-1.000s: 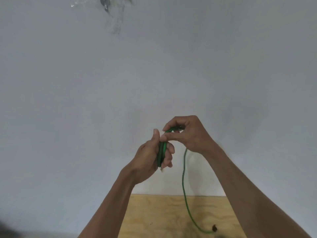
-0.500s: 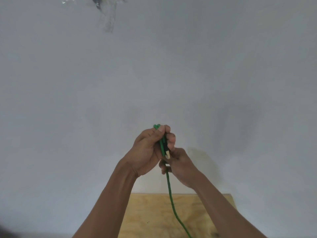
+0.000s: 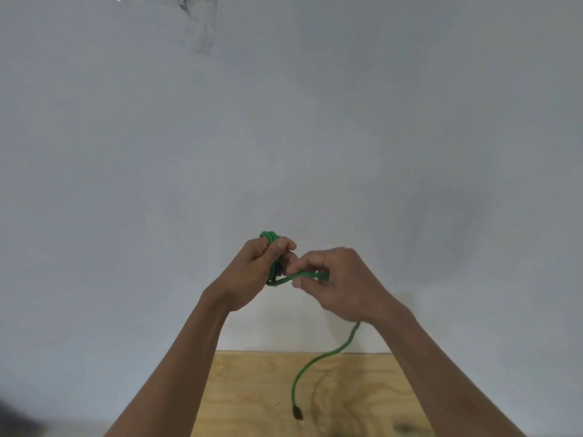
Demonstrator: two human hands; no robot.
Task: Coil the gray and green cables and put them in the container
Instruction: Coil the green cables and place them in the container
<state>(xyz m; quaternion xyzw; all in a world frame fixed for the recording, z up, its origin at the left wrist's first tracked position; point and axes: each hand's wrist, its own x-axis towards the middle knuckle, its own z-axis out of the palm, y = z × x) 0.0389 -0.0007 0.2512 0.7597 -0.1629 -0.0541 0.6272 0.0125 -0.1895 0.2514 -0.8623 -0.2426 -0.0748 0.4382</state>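
Observation:
My left hand is closed around a small bundle of loops of the green cable, whose top pokes out above my thumb. My right hand pinches the free strand just right of the bundle. Below my right palm the strand hangs in a curve and ends in a dark plug over the wooden table. The gray cable and the container are not in view.
A plain gray-white wall fills most of the view behind my raised hands. A clear, shiny object sits at the top edge. Only the table's far edge shows at the bottom.
My right hand has swung from under the bundle out to the right, drawing the strand sideways. The hanging tail has risen, bringing its plug end back into view over the table.

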